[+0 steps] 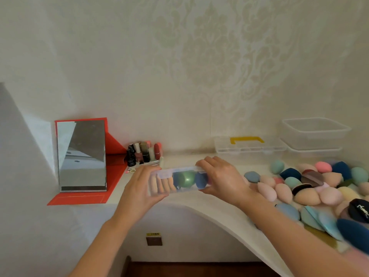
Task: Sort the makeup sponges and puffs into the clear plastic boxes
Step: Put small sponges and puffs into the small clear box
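Two hands share one load. The left hand and the right hand each grip a short end of the clear box, with fingers curled round its edges. Its long axis runs from nine to three o'clock, across us, at the near edge of the bench. We cannot tell whether it rests there or is lifted. Inside we see a green sponge and a blue sponge side by side.

What matters for the next move, we judge, is that the loose sponges and puffs lie heaped at three to four o'clock from the box. That puts them on the right hand's side, well apart from the left.

The stacked clear boxes stand at two o'clock by the wall. A compartment case with a yellow handle is at one o'clock.

As for writing, a black puff in the heap bears a pale interlaced monogram, seemingly YSL. The labels on the nail-polish bottles at eleven o'clock are too small to read.
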The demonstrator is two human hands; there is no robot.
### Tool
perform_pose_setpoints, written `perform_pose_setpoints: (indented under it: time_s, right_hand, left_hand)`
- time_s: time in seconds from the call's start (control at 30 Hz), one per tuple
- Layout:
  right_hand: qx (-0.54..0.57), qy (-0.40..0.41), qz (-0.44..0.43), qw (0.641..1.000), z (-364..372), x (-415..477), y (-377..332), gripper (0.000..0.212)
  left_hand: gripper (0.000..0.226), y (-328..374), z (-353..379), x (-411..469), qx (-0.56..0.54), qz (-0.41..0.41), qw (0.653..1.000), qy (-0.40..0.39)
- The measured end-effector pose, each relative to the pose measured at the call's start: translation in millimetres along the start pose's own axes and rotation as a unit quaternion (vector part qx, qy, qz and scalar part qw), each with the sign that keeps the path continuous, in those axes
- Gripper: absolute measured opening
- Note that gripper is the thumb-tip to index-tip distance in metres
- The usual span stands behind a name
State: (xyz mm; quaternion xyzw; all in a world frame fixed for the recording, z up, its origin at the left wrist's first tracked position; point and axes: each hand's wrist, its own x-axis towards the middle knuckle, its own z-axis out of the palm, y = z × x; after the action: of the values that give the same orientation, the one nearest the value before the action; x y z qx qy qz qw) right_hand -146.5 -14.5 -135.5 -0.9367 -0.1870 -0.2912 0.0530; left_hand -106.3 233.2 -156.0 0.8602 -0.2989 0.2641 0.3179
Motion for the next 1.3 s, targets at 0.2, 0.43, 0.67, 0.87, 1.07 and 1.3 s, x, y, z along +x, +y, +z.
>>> perform_pose_setpoints:
  time_s: [0.2, 0.43, 0.67, 0.87, 1.07, 1.3]
  right_hand:
    - [0.008, -0.026, 0.008, 1.000, 28.0, -1.6, 6.8, 0.046]
    - [0.068, -0.055, 0.016, 0.996, 33.8, -4.5, 17.8, 0.044]
    - [0.148, -0.181, 0.034, 0.972, 23.3, -15.3, 21.6, 0.071]
    - [0.138, -0.203, 0.025, 0.969, 26.5, -6.5, 26.8, 0.060]
    - [0.105, -0.158, 0.029, 0.981, 30.3, -2.4, 21.5, 0.047]
    - [0.115, -0.062, 0.015, 0.991, 41.4, -5.5, 25.4, 0.040]
  left_hand:
    - [0.063, -17.6, 28.3, -7.7, 0.027, 0.006, 1.000, 0.003]
    - [0.081, -26.2, 52.3, -7.3, 0.044, 0.043, 0.998, 0.019]
    - [0.077, -44.4, 44.5, -17.9, 0.031, 0.053, 0.996, -0.062]
    - [0.049, -42.7, 46.9, -5.0, -0.053, 0.031, 0.998, -0.029]
    - [0.059, -41.1, 55.4, 0.0, -0.076, 0.035, 0.996, 0.045]
    - [0.057, -39.8, 60.2, 0.4, -0.009, 0.071, 0.994, 0.080]
